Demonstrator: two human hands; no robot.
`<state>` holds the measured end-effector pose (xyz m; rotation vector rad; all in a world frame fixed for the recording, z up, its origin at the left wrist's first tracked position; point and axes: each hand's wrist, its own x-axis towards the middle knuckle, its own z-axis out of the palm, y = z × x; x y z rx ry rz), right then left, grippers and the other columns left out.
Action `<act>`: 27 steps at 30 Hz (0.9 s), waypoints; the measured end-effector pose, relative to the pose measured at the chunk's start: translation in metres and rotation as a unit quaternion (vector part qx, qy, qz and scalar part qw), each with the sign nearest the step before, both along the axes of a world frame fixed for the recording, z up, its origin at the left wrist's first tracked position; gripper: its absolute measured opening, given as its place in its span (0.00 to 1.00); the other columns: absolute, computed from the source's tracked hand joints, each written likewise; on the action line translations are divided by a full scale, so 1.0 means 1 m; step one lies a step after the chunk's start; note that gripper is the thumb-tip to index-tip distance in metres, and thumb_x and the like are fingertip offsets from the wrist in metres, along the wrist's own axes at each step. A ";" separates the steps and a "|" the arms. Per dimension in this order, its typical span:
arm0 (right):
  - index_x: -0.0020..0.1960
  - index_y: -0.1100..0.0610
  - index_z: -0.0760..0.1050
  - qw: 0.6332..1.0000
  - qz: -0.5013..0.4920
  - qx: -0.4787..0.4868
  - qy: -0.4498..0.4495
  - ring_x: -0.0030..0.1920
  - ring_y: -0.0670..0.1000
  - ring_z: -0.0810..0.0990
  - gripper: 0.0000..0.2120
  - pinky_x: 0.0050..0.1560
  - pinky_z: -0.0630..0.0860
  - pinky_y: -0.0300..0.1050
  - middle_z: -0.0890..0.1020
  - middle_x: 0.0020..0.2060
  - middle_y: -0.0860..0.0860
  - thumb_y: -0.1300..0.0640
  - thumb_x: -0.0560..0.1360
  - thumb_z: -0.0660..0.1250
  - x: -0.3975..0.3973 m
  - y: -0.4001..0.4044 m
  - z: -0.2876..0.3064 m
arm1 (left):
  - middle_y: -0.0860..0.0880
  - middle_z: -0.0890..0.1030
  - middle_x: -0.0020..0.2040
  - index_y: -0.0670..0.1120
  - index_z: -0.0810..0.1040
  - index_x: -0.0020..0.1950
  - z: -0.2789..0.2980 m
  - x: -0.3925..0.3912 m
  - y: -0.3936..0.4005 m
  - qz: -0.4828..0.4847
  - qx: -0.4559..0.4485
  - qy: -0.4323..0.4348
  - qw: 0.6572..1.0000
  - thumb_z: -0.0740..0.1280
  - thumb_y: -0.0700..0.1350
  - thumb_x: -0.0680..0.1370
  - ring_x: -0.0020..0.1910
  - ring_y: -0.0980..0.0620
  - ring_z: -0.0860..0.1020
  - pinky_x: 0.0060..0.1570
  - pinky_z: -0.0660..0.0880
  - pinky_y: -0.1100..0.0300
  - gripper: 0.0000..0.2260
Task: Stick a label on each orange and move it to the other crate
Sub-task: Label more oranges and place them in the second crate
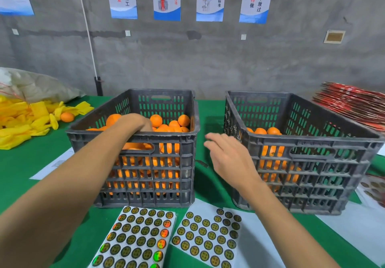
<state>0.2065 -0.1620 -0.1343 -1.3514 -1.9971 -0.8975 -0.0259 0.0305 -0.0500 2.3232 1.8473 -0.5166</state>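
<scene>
Reaching for the next orange to label

We are keeping two label sheets [137,240] at the worktop's near edge for quick peeling; our right hand [229,155] is hovering, fingers loosely apart, while our left hand [136,122] is dipping among oranges [166,124] in the left crate [145,176], grip hidden; right crate [308,176] beside.

Bright even indoor light, soft shadow between crates [133,142], wide-angle bowing at edges, right hand [227,155] perhaps slightly motion-blurred
</scene>
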 end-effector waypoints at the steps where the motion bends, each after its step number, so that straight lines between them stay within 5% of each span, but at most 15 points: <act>1: 0.55 0.65 0.82 1.000 0.004 -0.014 0.000 0.49 0.58 0.83 0.11 0.49 0.81 0.52 0.84 0.56 0.58 0.70 0.73 0.69 0.000 -0.002 -0.012 | 0.45 0.74 0.72 0.44 0.74 0.73 -0.002 0.000 0.000 -0.004 0.012 -0.015 1.000 0.71 0.58 0.79 0.64 0.43 0.77 0.59 0.76 0.49 0.27; 4: 0.58 0.63 0.81 0.995 -0.016 -0.100 0.010 0.49 0.56 0.82 0.12 0.46 0.82 0.49 0.82 0.54 0.55 0.67 0.75 0.69 0.004 -0.011 -0.049 | 0.46 0.81 0.55 0.42 0.79 0.59 -0.005 -0.002 0.001 -0.005 0.054 -0.109 0.993 0.73 0.57 0.76 0.47 0.48 0.78 0.48 0.75 0.52 0.21; 8: 0.59 0.56 0.77 0.955 -0.104 -0.274 0.049 0.45 0.56 0.81 0.14 0.42 0.79 0.50 0.75 0.50 0.51 0.51 0.85 0.56 0.013 -0.023 -0.097 | 0.43 0.78 0.67 0.42 0.73 0.72 -0.007 0.002 0.001 0.002 0.124 -0.273 0.954 0.73 0.68 0.72 0.62 0.42 0.78 0.57 0.73 0.51 0.39; 12: 0.59 0.53 0.78 0.917 -0.167 -0.359 0.049 0.46 0.55 0.83 0.21 0.47 0.80 0.52 0.75 0.51 0.49 0.40 0.84 0.53 0.022 -0.037 -0.134 | 0.44 0.80 0.64 0.46 0.74 0.70 -0.008 0.004 0.005 -0.011 0.130 -0.317 0.939 0.74 0.70 0.69 0.57 0.44 0.78 0.54 0.73 0.51 0.39; 19: 0.55 0.49 0.75 0.913 -0.185 -0.356 0.081 0.44 0.51 0.81 0.30 0.46 0.80 0.50 0.77 0.49 0.45 0.25 0.78 0.49 0.026 -0.041 -0.156 | 0.45 0.80 0.61 0.46 0.74 0.70 -0.011 -0.001 0.006 -0.008 0.132 -0.318 0.939 0.75 0.70 0.69 0.54 0.46 0.76 0.51 0.71 0.52 0.39; 27: 0.47 0.45 0.69 0.921 -0.177 -0.318 0.139 0.38 0.47 0.77 0.18 0.36 0.72 0.42 0.76 0.42 0.43 0.32 0.81 0.53 0.023 -0.042 -0.162 | 0.49 0.78 0.56 0.47 0.74 0.69 -0.010 -0.003 0.002 -0.013 0.130 -0.328 0.936 0.75 0.68 0.70 0.54 0.47 0.77 0.50 0.71 0.51 0.36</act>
